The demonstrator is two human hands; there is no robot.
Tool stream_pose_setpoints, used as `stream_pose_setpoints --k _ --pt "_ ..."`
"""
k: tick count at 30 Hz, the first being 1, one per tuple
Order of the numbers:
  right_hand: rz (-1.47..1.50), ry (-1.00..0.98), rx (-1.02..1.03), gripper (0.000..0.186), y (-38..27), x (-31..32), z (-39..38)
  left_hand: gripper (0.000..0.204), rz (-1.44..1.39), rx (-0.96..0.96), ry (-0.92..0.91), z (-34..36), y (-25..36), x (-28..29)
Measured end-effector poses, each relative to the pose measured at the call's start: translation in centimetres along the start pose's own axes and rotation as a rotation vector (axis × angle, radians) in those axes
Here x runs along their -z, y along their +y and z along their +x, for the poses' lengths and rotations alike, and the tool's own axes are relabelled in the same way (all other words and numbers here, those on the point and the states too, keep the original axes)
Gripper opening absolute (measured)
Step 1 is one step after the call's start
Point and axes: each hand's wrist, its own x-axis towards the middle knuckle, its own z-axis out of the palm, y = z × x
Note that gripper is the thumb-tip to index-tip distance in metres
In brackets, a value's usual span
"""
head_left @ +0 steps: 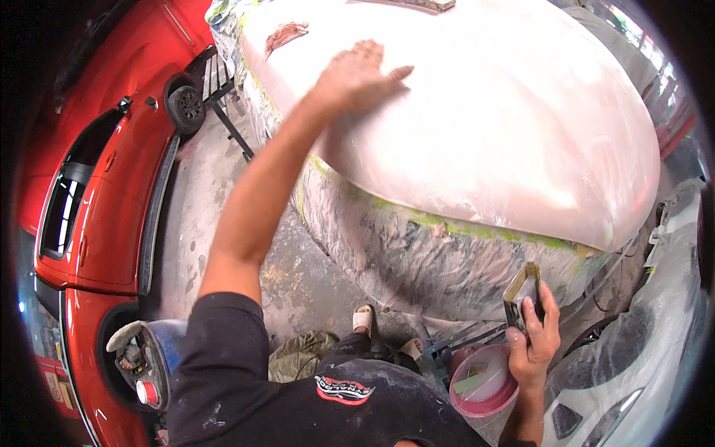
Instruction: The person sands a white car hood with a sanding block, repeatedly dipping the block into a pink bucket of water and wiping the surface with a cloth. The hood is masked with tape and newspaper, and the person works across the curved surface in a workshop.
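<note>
Open left hand (359, 80) apparently checks curved panel (491, 141) near its left edge; further smoothing calls for sanding block (527, 286), gripped in right hand (536, 339).

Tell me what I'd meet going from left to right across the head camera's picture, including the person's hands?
Going by their middles: red vehicle → left hand → pink bucket → right hand, holding a block → plastic sheeting.
</note>
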Motion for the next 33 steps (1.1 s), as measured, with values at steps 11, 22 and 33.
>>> stream_pose_setpoints --k 11,22,33 --pt "0.032 0.054 -0.153 0.052 -3.1 -1.3 -2.6 0.118 -0.112 0.189 0.043 16.7 -13.4 -5.2" --pt "0.154 0.124 -0.034 0.050 -0.6 -0.8 -1.6 0.113 -0.068 -0.004 0.006 0.1 0.8 -0.4" --pt "0.128 0.101 -0.023 0.050 1.1 -0.3 -1.0 0.114 -0.130 -0.294 0.112 -11.4 7.0 -0.4"
